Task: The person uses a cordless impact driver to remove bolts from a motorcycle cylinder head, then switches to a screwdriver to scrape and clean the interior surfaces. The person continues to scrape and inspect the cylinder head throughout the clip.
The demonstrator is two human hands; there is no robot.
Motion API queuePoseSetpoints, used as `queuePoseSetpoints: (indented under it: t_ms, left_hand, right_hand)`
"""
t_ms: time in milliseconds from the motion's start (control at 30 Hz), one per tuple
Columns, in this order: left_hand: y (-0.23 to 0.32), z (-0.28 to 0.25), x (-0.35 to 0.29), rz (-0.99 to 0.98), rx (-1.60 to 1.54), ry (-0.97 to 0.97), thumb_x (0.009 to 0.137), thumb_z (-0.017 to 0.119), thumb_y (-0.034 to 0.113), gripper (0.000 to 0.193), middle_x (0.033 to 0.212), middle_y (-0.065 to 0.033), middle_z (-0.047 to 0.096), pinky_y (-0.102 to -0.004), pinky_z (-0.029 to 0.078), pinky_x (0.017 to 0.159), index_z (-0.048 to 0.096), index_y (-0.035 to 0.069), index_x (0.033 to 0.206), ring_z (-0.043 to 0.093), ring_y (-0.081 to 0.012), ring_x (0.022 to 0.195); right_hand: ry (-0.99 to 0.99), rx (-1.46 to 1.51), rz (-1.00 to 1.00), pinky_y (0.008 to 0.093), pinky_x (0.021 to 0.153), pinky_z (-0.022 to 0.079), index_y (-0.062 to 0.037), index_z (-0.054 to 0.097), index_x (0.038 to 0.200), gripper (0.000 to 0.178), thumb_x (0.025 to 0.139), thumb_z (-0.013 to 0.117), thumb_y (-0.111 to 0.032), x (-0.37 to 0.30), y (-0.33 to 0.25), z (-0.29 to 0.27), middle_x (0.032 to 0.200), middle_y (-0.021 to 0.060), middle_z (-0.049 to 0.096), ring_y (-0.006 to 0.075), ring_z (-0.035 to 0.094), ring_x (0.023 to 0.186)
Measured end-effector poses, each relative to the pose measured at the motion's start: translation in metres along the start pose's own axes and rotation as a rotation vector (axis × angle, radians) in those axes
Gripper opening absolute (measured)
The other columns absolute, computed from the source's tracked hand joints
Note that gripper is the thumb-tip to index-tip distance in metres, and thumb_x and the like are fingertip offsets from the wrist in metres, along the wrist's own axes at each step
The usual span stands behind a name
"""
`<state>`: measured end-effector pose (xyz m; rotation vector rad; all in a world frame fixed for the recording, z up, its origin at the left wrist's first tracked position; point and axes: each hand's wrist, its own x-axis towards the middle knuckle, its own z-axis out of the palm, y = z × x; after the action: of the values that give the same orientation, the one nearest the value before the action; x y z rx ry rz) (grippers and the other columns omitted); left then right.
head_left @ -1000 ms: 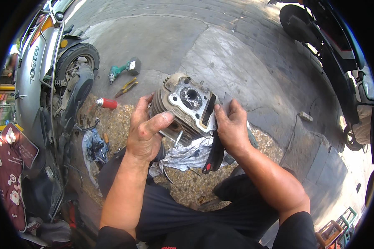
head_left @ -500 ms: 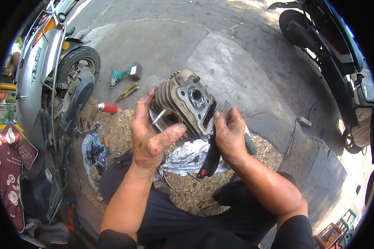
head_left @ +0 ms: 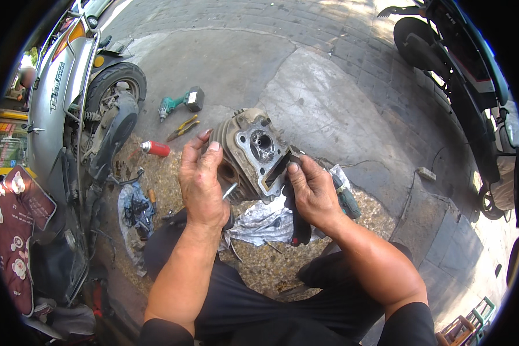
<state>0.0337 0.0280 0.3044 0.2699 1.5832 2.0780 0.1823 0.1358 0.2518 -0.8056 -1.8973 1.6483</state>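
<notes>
A finned metal engine cylinder head (head_left: pixel 245 153) is tilted between my hands, its flat face and a round, blackened chamber turned up. My left hand (head_left: pixel 205 187) grips its finned left side, thumb bent over the edge and fingers partly hidden. A metal stud (head_left: pixel 230 190) sticks out close to that palm. In my right hand (head_left: pixel 314 193) is a black-handled knife (head_left: pixel 300 225), with a red spot near the handle's lower end. My right thumb presses near the blade, at the head's right edge beside the long rectangular opening. The blade's edge is mostly hidden.
Under the head lie a whitish rag (head_left: pixel 262 222) and a green tool (head_left: pixel 347 202). Beyond are a teal cordless drill (head_left: pixel 181 104), yellow-handled pliers (head_left: pixel 183 128) and a red spray can (head_left: pixel 155 148). Scooters flank me, one silver (head_left: pixel 57 104), one dark (head_left: pixel 467 86). Small parts (head_left: pixel 138 210) lie at left.
The cylinder head has moved slightly down and turned. My left thumb has drawn up from the port to the fins. The right hand has shifted left, bringing the knife against the head's edge.
</notes>
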Motion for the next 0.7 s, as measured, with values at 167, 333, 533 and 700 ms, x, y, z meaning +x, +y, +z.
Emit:
queuePoseSetpoints:
  t_ms: [167,333,533,700]
  left_hand:
    - [0.002,-0.002,-0.002,0.096,0.105,-0.041,0.1,0.055,0.004,0.032,0.12,-0.0091,0.061,-0.0284,0.05,0.095,0.052,-0.001,0.132,0.059,-0.0129,0.108]
    - [0.005,0.004,-0.007,0.152,0.253,-0.086,0.099,0.056,0.003,0.034,0.112,-0.0056,0.058,-0.0212,0.048,0.081,0.051,-0.002,0.132,0.055,-0.0065,0.09]
    - [0.007,0.007,-0.012,0.137,0.31,-0.142,0.098,0.057,0.003,0.035,0.109,-0.0052,0.059,-0.0197,0.046,0.075,0.051,-0.002,0.132,0.053,-0.0047,0.084]
    - [0.008,0.007,-0.011,0.157,0.294,-0.137,0.098,0.058,0.004,0.035,0.114,-0.0089,0.06,-0.0233,0.048,0.085,0.051,-0.005,0.131,0.057,-0.0089,0.094]
  right_hand:
    - [-0.189,-0.28,0.073,0.0486,0.066,0.047,0.0021,0.052,0.091,0.03,0.106,0.051,-0.023,0.009,-0.015,-0.018,0.069,0.0191,0.059,0.0375,0.059,0.068]
    - [-0.348,-0.503,0.015,0.0612,0.072,0.048,0.0037,0.054,0.094,0.027,0.1,0.053,-0.023,0.01,-0.024,-0.016,0.074,0.0325,0.063,0.0545,0.062,0.077]
    - [-0.455,-0.58,0.02,0.0606,0.071,0.051,0.004,0.056,0.096,0.026,0.097,0.054,-0.021,0.012,-0.026,-0.014,0.074,0.0313,0.065,0.0529,0.064,0.075]
    - [-0.406,-0.63,-0.034,0.059,0.071,0.053,0.0028,0.059,0.092,0.022,0.094,0.055,-0.019,0.011,-0.022,-0.014,0.074,0.0299,0.066,0.051,0.066,0.074]
